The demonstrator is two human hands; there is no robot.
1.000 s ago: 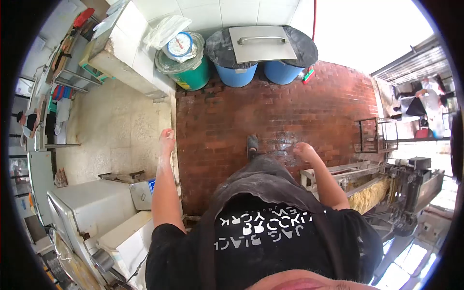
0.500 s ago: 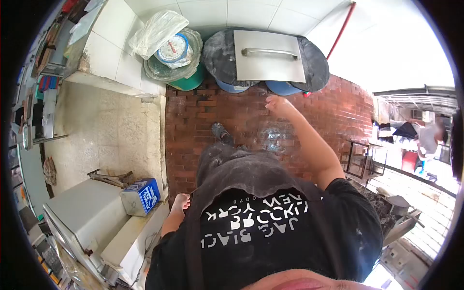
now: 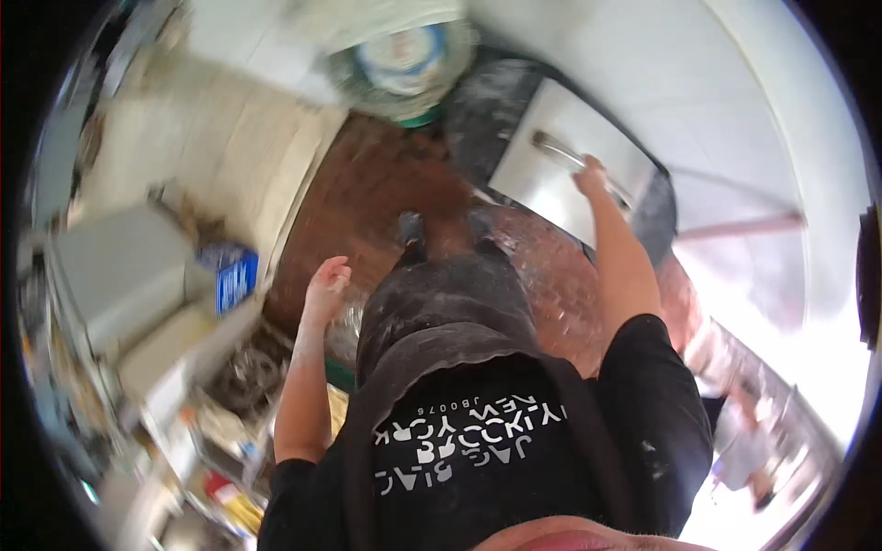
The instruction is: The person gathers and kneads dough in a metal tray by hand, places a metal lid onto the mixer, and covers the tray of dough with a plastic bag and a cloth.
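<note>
The metal lid [image 3: 537, 190] lay aslant across dark round covers [image 3: 487, 115], its bar handle [image 3: 554, 147] clamped near the middle in the grip of the right hand [image 3: 593, 176], whose fingers were blurred. The left hand [image 3: 327, 289] hung over the brick floor [image 3: 377, 174], its grip apart with the fingers loosely bent, just beside the dark apron [image 3: 450, 303]. Farther out, a blurred blue-rimmed scale [image 3: 401, 60] stood on a green bin [image 3: 423, 118] beside the covers, while a blue-fronted container [image 3: 236, 280] sat on the far left, well apart from the lid.
</note>
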